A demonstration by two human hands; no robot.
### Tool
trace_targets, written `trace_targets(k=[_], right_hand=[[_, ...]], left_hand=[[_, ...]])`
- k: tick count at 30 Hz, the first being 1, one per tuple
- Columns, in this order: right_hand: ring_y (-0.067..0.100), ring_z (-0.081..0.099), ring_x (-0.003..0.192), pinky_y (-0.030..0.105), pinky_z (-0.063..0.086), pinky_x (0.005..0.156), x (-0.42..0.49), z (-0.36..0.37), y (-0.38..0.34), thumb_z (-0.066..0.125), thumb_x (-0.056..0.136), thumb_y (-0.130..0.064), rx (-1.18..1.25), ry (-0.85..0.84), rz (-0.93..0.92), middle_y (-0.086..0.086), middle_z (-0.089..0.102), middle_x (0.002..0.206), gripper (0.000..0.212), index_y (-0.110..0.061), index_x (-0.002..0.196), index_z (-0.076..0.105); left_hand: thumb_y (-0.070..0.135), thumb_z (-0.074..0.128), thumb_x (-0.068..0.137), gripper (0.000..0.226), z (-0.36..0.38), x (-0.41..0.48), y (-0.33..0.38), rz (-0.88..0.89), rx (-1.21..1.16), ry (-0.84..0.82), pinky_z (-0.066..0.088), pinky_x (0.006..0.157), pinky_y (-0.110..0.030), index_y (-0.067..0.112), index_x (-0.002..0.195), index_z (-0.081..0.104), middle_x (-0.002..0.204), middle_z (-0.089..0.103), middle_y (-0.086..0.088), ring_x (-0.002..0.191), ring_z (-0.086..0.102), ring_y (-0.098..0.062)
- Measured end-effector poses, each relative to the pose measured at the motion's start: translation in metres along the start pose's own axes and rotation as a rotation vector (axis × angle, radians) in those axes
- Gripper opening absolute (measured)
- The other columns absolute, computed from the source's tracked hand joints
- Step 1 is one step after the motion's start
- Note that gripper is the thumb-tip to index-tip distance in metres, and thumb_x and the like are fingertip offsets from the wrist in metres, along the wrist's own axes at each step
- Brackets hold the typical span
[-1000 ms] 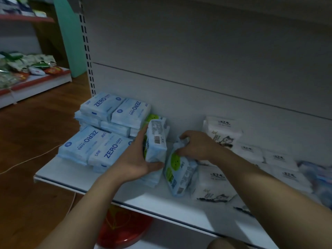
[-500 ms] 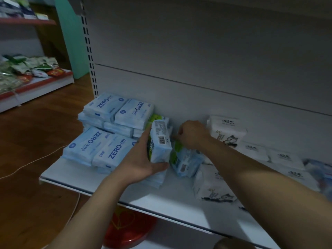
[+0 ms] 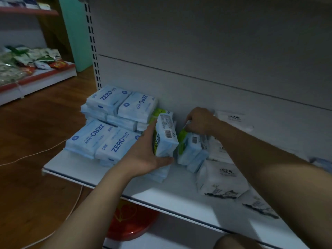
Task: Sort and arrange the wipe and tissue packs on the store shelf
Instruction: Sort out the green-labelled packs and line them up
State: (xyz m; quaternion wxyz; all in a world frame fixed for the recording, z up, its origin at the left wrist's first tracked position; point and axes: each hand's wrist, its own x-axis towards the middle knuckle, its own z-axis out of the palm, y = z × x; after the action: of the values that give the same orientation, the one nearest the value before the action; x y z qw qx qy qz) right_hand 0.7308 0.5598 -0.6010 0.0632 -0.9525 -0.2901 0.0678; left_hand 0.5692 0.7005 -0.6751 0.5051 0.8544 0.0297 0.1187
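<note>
On the white store shelf (image 3: 86, 169), my left hand (image 3: 143, 155) grips an upright green-and-blue wipe pack (image 3: 166, 135) with a barcode on its back, thumb under it and fingers behind. Right of it my right hand (image 3: 199, 119) pinches the top of a second green-and-blue wipe pack (image 3: 190, 148) that leans near the back panel. Blue ZERO LEAKS packs (image 3: 111, 135) lie stacked on the left. White tissue packs (image 3: 221, 178) with black drawings lie on the right.
The grey back panel (image 3: 215, 56) rises behind the shelf. A red round object (image 3: 129, 223) sits on the level below. A thin cord (image 3: 36, 155) crosses the wooden floor at left. Another shelf with snack bags (image 3: 27, 62) stands far left.
My right hand has carried its green-and-blue pack back toward the rear panel and now holds it more upright beside the left pack. My left hand has kept its grip in place.
</note>
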Motion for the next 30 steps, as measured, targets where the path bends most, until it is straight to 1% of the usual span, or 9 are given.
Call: trace_targets(k=[4,6,8,11,14,17,23,27,30], right_hand=[[0.027,0.057,0.108,0.03,0.047,0.085,0.002,0.006,-0.007,0.06,0.091,-0.037,-0.064,0.011,0.0,0.013,0.059,0.123,0.044,-0.007,0.123,0.059],[0.023,0.054,0.109,0.028,0.044,0.085,-0.007,0.005,-0.01,0.055,0.094,-0.037,0.02,0.022,-0.068,0.011,0.056,0.128,0.042,-0.012,0.128,0.054],[0.014,0.052,0.102,0.024,0.041,0.083,-0.014,0.001,-0.007,0.064,0.088,-0.039,0.037,-0.124,-0.178,0.007,0.056,0.13,0.047,-0.02,0.131,0.053],[0.019,0.05,0.117,0.035,0.044,0.099,-0.029,0.002,-0.002,0.08,0.061,-0.062,-0.142,-0.369,-0.23,0.005,0.048,0.136,0.091,-0.03,0.138,0.044],[0.033,0.026,0.136,0.048,0.032,0.11,-0.039,0.019,0.005,0.078,0.053,-0.07,-0.437,-0.365,-0.185,0.011,0.024,0.148,0.115,-0.038,0.148,0.021],[0.034,0.035,0.127,0.043,0.04,0.101,-0.037,0.035,0.009,0.077,0.063,-0.061,-0.4,-0.171,-0.202,0.014,0.036,0.134,0.096,-0.032,0.144,0.034],[0.033,0.041,0.118,0.038,0.046,0.088,-0.021,0.044,0.01,0.075,0.072,-0.042,-0.42,0.024,-0.054,0.016,0.04,0.129,0.061,-0.015,0.124,0.056],[0.028,0.043,0.118,0.036,0.04,0.09,-0.019,0.044,0.001,0.07,0.077,-0.047,-0.551,0.133,-0.111,0.011,0.045,0.127,0.057,-0.016,0.123,0.057],[0.028,0.042,0.12,0.038,0.038,0.093,-0.024,0.045,0.003,0.071,0.069,-0.058,-0.537,0.116,-0.189,0.011,0.043,0.129,0.07,-0.02,0.124,0.053]], left_hand=[[0.035,0.088,0.064,0.116,0.003,0.002,0.001,0.003,0.02,-0.004,0.038,0.101,-0.021,0.041,0.151,0.011,0.143,0.043,0.017,0.125,0.044,0.002],[0.037,0.088,0.063,0.119,0.004,0.003,0.001,0.006,0.025,-0.009,0.039,0.106,-0.027,0.042,0.151,0.009,0.144,0.041,0.016,0.128,0.043,0.0],[0.037,0.088,0.062,0.12,0.004,0.003,0.0,0.003,0.033,-0.008,0.039,0.108,-0.029,0.04,0.152,0.008,0.145,0.041,0.014,0.129,0.042,-0.002],[0.035,0.089,0.063,0.118,0.003,0.003,-0.001,0.004,0.021,-0.006,0.039,0.105,-0.026,0.039,0.151,0.01,0.145,0.043,0.014,0.129,0.043,-0.001],[0.032,0.089,0.064,0.116,0.003,0.001,-0.001,0.002,0.006,-0.001,0.035,0.095,-0.007,0.038,0.151,0.013,0.142,0.043,0.017,0.124,0.042,0.006],[0.032,0.088,0.064,0.116,0.003,0.0,0.001,0.003,0.018,0.006,0.03,0.086,0.004,0.038,0.151,0.012,0.142,0.042,0.019,0.122,0.04,0.009],[0.035,0.088,0.064,0.118,0.004,0.001,0.001,-0.012,0.033,0.015,0.035,0.1,-0.017,0.04,0.152,0.01,0.145,0.04,0.017,0.128,0.04,0.002],[0.035,0.088,0.063,0.118,0.004,0.002,0.001,-0.01,0.048,0.014,0.035,0.1,-0.018,0.041,0.151,0.01,0.145,0.041,0.016,0.127,0.042,0.001],[0.035,0.089,0.063,0.119,0.004,0.003,0.001,-0.012,0.051,0.009,0.036,0.102,-0.02,0.04,0.152,0.009,0.144,0.041,0.016,0.127,0.041,0.0]])
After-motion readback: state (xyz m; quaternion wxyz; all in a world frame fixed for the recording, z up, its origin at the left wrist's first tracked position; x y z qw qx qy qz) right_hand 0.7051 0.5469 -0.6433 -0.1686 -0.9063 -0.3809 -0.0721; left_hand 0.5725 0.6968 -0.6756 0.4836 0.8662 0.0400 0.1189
